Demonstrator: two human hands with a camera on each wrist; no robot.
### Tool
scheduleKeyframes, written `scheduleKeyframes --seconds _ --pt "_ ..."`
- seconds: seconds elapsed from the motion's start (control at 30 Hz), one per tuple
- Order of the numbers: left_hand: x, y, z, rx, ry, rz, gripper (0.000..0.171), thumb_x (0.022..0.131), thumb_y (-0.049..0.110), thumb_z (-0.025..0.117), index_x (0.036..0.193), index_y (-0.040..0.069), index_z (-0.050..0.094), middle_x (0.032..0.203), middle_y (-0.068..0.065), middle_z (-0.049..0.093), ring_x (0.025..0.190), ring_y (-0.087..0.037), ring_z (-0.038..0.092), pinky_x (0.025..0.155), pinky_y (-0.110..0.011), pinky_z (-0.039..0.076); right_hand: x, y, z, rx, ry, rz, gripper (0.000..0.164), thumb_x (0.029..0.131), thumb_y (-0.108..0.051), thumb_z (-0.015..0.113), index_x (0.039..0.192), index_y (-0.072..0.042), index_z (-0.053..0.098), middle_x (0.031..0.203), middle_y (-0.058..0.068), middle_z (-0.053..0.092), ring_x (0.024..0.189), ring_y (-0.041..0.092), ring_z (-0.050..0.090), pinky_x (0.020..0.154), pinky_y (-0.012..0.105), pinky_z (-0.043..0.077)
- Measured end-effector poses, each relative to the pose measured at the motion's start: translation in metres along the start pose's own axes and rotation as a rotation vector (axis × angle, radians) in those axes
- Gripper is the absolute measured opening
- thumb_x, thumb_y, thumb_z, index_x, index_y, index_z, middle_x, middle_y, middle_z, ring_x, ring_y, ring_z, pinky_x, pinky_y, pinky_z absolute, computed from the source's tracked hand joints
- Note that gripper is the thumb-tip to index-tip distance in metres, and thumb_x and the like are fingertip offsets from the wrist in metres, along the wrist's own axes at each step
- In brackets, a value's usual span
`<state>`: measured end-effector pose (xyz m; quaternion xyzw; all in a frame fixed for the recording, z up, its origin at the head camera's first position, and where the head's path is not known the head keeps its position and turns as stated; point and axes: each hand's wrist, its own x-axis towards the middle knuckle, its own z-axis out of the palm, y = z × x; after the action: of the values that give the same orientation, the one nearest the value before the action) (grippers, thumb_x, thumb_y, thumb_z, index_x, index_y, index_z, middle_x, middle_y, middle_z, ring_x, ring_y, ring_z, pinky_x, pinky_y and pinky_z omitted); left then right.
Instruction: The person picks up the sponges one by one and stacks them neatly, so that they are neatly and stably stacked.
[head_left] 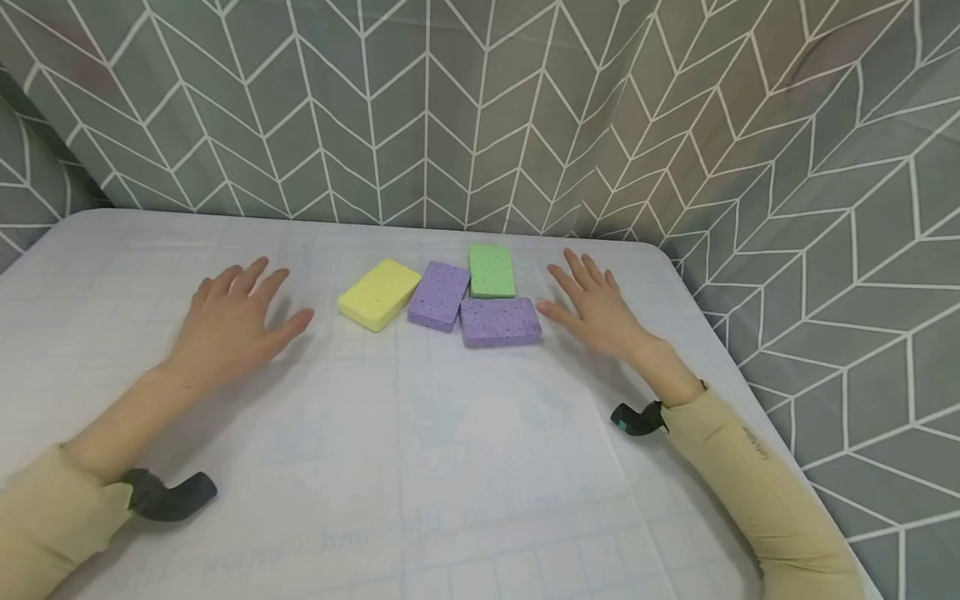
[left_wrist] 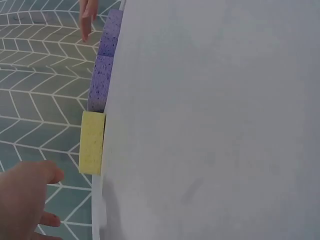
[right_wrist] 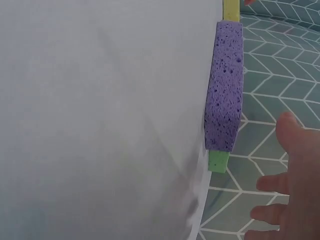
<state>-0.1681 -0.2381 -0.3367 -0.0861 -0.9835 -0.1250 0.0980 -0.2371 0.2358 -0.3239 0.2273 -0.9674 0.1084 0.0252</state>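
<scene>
Four sponges sit in a little cluster near the back of the counter (head_left: 450, 467): one yellow sponge (head_left: 379, 293), two purple, one green sponge (head_left: 492, 270). The yellow one is on the left, angled, just beside the back purple sponge (head_left: 438, 295). The front purple sponge (head_left: 499, 322) lies crosswise in front of the green one, and all three look like they touch.

Left hand (head_left: 232, 321) lies flat on the counter, fingers spread wide, holding nothing, a short way left of the yellow sponge. Right hand (head_left: 596, 304) is the same deal, flat and spread, holding nothing, thumb just beside the front purple sponge's right end; can't tell if it touches.

Both arms have beige sleeves, with a dark wrist mount on each, so two. Grey chevron backdrop behind.
</scene>
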Motion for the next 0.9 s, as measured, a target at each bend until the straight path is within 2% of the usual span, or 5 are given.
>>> scheduleKeyframes --seconds 0.1,0.27,0.43,0.73,0.9 --pt "0.003 0.006 0.002 -0.041 0.008 0.02 0.07 0.097 0.054 0.051 0.14 -0.002 0.049 0.146 -0.03 0.044 0.131 -0.054 0.038 0.105 -0.071 0.032 0.002 -0.002 0.004 0.033 0.011 -0.034 0.073 0.101 -0.056 0.047 0.155 -0.009 0.034 0.166 0.016 0.018 0.152 0.042 0.014 0.122 0.067 0.007" --pt "0.005 0.015 0.006 -0.137 -0.04 -0.008 0.071 0.097 0.055 0.051 0.14 -0.001 0.049 0.143 -0.028 0.048 0.129 -0.054 0.041 0.099 -0.073 0.039 0.003 -0.008 0.006 0.148 0.023 -0.064 0.067 0.102 -0.051 0.05 0.151 -0.006 0.041 0.16 0.016 0.033 0.149 0.039 0.026 0.123 0.061 0.015" --pt "0.006 0.022 0.009 -0.219 -0.041 -0.011 0.066 0.097 0.051 0.054 0.14 0.001 0.049 0.142 -0.028 0.049 0.128 -0.052 0.043 0.097 -0.071 0.041 0.005 -0.012 0.009 0.268 0.02 -0.047 0.065 0.1 -0.051 0.052 0.148 -0.007 0.045 0.155 0.013 0.041 0.146 0.034 0.033 0.121 0.055 0.027" --pt "0.006 0.03 0.018 -0.292 -0.001 0.027 0.059 0.096 0.043 0.059 0.136 -0.001 0.053 0.139 -0.028 0.051 0.128 -0.05 0.045 0.101 -0.068 0.04 0.005 -0.014 0.014 0.312 0.004 -0.046 0.062 0.1 -0.047 0.056 0.146 -0.006 0.047 0.152 0.012 0.046 0.144 0.032 0.038 0.121 0.052 0.031" --pt "0.006 0.032 0.022 -0.303 0.006 0.033 0.06 0.096 0.042 0.06 0.136 -0.002 0.053 0.138 -0.029 0.051 0.126 -0.049 0.048 0.102 -0.067 0.041 0.005 -0.012 0.015 0.375 0.022 -0.072 0.058 0.098 -0.037 0.062 0.143 -0.003 0.05 0.147 0.014 0.051 0.14 0.032 0.043 0.119 0.05 0.034"
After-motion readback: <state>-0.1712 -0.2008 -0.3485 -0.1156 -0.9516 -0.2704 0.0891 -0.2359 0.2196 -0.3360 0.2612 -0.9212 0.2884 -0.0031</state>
